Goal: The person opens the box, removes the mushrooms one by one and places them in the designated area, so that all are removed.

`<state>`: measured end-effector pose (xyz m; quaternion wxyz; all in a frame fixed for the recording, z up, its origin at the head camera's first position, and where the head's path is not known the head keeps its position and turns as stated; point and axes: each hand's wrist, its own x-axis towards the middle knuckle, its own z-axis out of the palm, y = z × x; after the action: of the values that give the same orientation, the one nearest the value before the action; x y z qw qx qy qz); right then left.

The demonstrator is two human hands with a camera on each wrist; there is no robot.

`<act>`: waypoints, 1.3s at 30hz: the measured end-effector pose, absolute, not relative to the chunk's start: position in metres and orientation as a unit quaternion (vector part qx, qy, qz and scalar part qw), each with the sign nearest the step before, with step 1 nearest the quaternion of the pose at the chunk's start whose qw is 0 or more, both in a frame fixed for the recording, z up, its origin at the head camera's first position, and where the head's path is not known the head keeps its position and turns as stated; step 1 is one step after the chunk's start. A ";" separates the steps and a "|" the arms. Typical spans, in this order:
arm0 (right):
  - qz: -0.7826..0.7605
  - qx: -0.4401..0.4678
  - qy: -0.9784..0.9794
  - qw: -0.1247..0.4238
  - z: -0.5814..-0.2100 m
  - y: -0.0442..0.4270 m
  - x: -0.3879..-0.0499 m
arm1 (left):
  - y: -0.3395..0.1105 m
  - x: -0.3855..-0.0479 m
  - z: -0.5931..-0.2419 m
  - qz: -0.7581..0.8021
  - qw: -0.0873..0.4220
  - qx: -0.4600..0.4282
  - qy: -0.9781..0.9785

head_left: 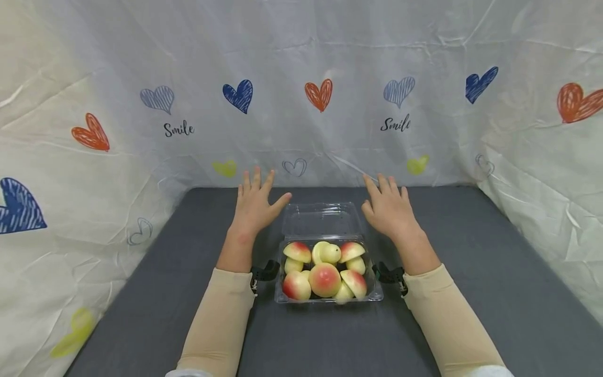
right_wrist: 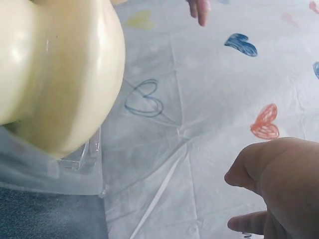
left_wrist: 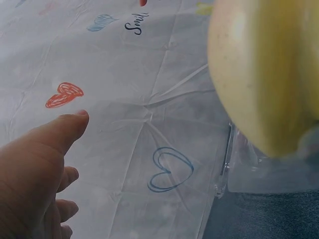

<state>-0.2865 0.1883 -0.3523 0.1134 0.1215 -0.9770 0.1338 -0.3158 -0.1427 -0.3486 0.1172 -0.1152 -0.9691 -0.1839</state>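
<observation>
A clear plastic clamshell box (head_left: 280, 299) sits on the table with its lid (head_left: 322, 222) folded open toward the back. Several pale yellow, red-blushed pieces fill it, some mushroom-shaped, with a round peach-like one (head_left: 325, 279) at the front middle. To the left of the lid, my left hand (head_left: 256, 209) is held with fingers spread and grips nothing. My right hand (head_left: 390, 212) is likewise spread on the lid's right side, also holding nothing. Both wrist views show a yellow piece (left_wrist: 254, 74) up close, beside the thumb and apart from it.
Dark grey cloth covers the table (head_left: 155, 324). A white curtain (head_left: 273, 47) printed with hearts and "Smile" hangs behind the table and along both sides. Black wrist straps with small cameras (head_left: 267, 271) stand close to the box's sides.
</observation>
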 end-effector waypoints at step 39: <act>0.063 0.135 -0.987 -0.054 -0.360 0.141 -0.232 | -0.148 -0.292 -0.379 -0.336 -0.232 -0.221 -0.886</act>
<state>-0.2320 0.1409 -0.3600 -0.0538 0.1348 -0.9874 0.0628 -0.2922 -0.1476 -0.3787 -0.2325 -0.2208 -0.8857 -0.3357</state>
